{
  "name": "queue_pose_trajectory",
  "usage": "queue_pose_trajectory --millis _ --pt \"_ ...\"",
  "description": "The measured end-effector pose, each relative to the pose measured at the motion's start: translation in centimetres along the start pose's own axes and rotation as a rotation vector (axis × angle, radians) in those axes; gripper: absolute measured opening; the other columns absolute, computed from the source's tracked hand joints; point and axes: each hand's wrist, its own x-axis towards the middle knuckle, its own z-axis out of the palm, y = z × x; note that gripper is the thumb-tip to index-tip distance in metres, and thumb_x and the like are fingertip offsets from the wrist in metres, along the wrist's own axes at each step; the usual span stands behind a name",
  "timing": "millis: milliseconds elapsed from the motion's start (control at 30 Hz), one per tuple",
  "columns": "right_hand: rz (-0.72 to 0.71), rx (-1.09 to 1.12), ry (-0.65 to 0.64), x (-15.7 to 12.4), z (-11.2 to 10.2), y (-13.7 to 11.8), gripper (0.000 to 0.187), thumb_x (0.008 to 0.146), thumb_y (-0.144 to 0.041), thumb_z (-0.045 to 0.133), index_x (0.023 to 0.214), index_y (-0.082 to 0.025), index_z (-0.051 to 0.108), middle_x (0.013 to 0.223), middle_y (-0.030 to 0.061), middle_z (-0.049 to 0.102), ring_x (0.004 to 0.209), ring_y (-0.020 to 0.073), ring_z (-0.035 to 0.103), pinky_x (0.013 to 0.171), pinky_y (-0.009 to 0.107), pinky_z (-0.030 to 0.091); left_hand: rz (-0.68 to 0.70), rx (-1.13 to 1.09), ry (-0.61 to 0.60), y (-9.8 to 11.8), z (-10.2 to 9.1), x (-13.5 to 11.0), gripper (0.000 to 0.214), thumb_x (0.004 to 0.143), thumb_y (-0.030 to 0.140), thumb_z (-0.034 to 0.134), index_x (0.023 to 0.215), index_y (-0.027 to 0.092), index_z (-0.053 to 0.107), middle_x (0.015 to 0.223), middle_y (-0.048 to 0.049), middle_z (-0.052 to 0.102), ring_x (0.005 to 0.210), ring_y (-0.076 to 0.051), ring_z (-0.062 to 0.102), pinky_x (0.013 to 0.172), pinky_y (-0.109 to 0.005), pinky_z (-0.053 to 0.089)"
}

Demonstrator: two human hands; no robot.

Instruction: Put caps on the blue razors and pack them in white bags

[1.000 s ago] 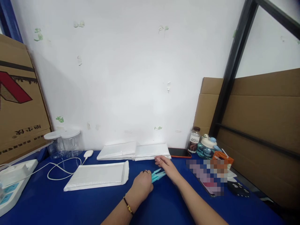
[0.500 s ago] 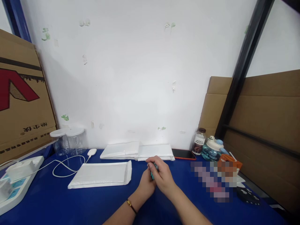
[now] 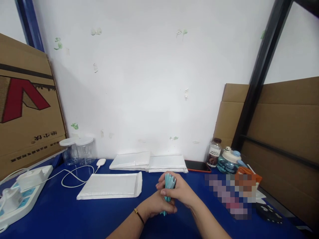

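Note:
Both hands meet over the blue table (image 3: 62, 215), a little right of centre. My left hand (image 3: 157, 206) is closed around the lower part of a bundle of teal plastic pieces (image 3: 169, 186), which stands almost upright. My right hand (image 3: 181, 192) is wrapped round the same bundle from the right, its fingers curled over the upper part. A thin bracelet sits on my left wrist. To the left of the hands a white padded envelope (image 3: 111, 186) lies flat on the table.
A stack of white envelopes (image 3: 149, 162) lies along the wall, with a phone (image 3: 198, 166) beside it. A brown bottle (image 3: 213, 153) and a blue bottle (image 3: 228, 161) stand at right. Clear jars (image 3: 78, 151), a white cable and a power strip (image 3: 22, 192) are at left. Cardboard flanks both sides.
The teal pieces, first held low and flat in my left hand, have been gathered and raised upright. My right hand went from flat on the table to gripping them.

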Motion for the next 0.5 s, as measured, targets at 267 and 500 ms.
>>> queue_pose_trajectory --millis 267,500 --pt "-0.11 0.081 0.159 -0.4 2.0 0.1 0.027 0.077 -0.041 0.064 0.075 -0.018 0.05 0.055 -0.0028 0.056 0.058 0.0139 0.058 0.061 0.027 0.046 0.021 -0.244 0.029 0.8 0.7 -0.1 0.055 0.049 0.014 0.073 0.101 0.017 0.056 0.078 0.0026 0.058 0.072 -0.011 0.055 0.065 -0.023 0.044" --pt "-0.229 0.132 0.531 0.8 0.2 1.1 0.027 0.076 -0.04 0.065 0.081 -0.02 0.049 0.049 -0.0102 0.035 0.038 0.0046 0.031 0.038 0.017 0.03 0.078 0.8 0.357 3.4 -8.0 -3.8 0.136 0.023 0.032 0.085 0.142 0.022 0.02 0.145 -0.0147 0.025 0.135 -0.037 0.013 0.11 -0.049 0.013"
